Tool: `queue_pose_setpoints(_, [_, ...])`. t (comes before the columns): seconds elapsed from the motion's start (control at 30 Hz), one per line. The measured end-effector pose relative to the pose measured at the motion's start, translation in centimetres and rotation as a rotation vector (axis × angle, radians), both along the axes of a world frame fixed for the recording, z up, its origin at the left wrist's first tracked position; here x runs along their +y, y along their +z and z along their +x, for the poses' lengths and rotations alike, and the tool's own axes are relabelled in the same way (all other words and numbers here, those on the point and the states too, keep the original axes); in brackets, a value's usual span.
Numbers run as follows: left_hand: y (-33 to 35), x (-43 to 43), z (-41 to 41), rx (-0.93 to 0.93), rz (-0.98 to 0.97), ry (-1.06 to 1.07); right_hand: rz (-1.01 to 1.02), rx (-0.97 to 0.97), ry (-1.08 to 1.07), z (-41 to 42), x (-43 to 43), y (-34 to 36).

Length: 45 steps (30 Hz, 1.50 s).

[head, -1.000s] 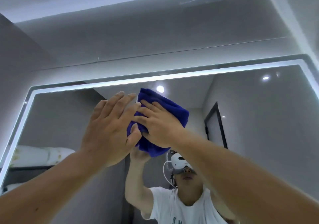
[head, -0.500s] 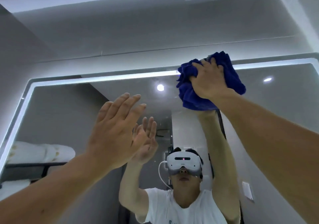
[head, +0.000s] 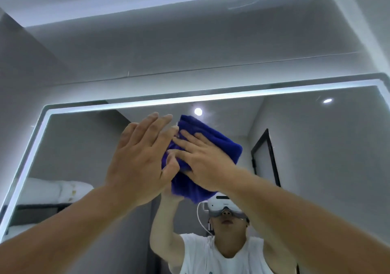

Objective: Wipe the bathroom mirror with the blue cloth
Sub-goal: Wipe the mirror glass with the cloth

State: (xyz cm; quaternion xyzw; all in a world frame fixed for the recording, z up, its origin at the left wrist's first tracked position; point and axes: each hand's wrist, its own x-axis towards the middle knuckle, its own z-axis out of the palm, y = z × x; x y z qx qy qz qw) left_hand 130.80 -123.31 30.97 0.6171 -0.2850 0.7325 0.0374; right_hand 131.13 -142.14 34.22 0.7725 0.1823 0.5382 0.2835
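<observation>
a wide bathroom mirror (head: pixel 316 157) with a lit white strip (head: pixel 190 99) round its edge hangs on a grey wall under a pale ceiling; it reflects a dark door frame (head: pixel 266 157), ceiling spots and rolled white towels (head: pixel 52 191) on a shelf. the right hand (head: pixel 207 159) lies flat on the blue cloth (head: pixel 213 141), fingers (head: pixel 185 138) spread and pressing it to the glass, gripping nothing round. the left hand (head: pixel 140 162) is open and holds nothing, its fingers just beside the cloth's left edge. the cloth is deep blue, folded thick, bunched beneath the right palm and sticking out above and below it.
</observation>
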Motion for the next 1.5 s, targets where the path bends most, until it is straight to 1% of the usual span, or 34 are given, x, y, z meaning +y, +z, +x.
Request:
queue_pose_setpoints(0.07, [0.5,-0.6,-0.1,-0.009,0.011,-0.024,0.105,-0.067,-0.018,-2.4,-5.0,1.2])
queue_pose_setpoints(0.17, [0.7,-1.3,0.1,-0.008,0.012,-0.059,0.369,-0.213,-0.055,-5.0,-10.0,4.6])
queue_pose_setpoints(0.27, [-0.2,-1.3,0.8,0.003,0.015,-0.056,0.583,-0.316,-0.16,-3.8,-8.4,6.4])
queue_pose_setpoints(0.3, [-0.7,-1.3,1.1,0.021,0.019,-0.052,0.63,-0.345,-0.185,-3.0,-7.1,5.9])
queue_pose_setpoints(0.33, [-1.3,-1.2,1.4,0.04,0.02,-0.047,0.635,-0.362,-0.19,-2.1,-5.8,4.9])
queue_pose_setpoints(0.37, [-1.8,-1.1,1.6,0.055,0.018,-0.04,0.592,-0.359,-0.182,-1.2,-4.6,3.6])
queue_pose_setpoints(0.43, [-2.6,-1.0,1.8,0.085,0.001,-0.042,0.438,-0.309,-0.163,-0.1,-2.5,0.1])
queue_pose_setpoints(0.57, [-4.8,-1.2,1.7,0.164,-0.013,-0.091,0.187,-0.125,-0.113,-0.1,-1.5,-7.5])
queue_pose_setpoints(0.7, [-7.2,-1.6,1.1,0.211,0.012,-0.108,-0.111,0.081,-0.196,-2.4,-4.5,-14.9])
queue_pose_setpoints(0.77, [-7.8,-1.2,0.7,0.224,-0.002,-0.121,-0.201,0.118,-0.24,-4.6,-7.7,-16.1])
queue_pose_setpoints(0.8, [-8.0,-0.9,0.5,0.223,-0.01,-0.121,-0.196,0.109,-0.257,-5.6,-9.2,-15.8])
queue_pose_setpoints(0.83, [-8.2,-0.6,0.4,0.221,-0.014,-0.116,-0.151,0.084,-0.268,-6.4,-10.4,-15.3])
queue_pose_setpoints(0.9, [-8.4,0.4,0.5,0.222,-0.014,-0.105,0.027,0.006,-0.261,-6.9,-11.2,-13.2])
queue_pose_setpoints(1.03, [-9.1,1.9,1.0,0.267,-0.024,-0.075,0.41,-0.203,-0.183,-4.1,-6.7,-7.3])
queue_pose_setpoints(1.07, [-9.5,2.0,1.1,0.276,-0.021,-0.07,0.48,-0.239,-0.176,-2.9,-5.1,-5.7])
queue_pose_setpoints(1.13, [-10.2,2.1,1.5,0.295,-0.006,-0.053,0.547,-0.264,-0.189,-0.8,-1.9,-3.1])
queue_pose_setpoints(1.23, [-10.3,1.8,2.2,0.264,0.005,-0.046,0.507,-0.247,-0.203,1.2,1.2,-0.4])
queue_pose_setpoints(1.33, [-8.2,0.9,2.5,0.198,-0.009,-0.062,0.367,-0.228,-0.171,1.6,2.1,-0.3])
queue_pose_setpoints(1.43, [-6.3,0.3,2.7,0.198,-0.089,-0.107,0.133,-0.074,-0.076,0.6,0.9,-5.8])
queue_pose_setpoints(1.5, [-6.1,0.0,2.9,0.206,-0.119,-0.127,0.002,0.045,-0.094,-0.8,-1.5,-10.1])
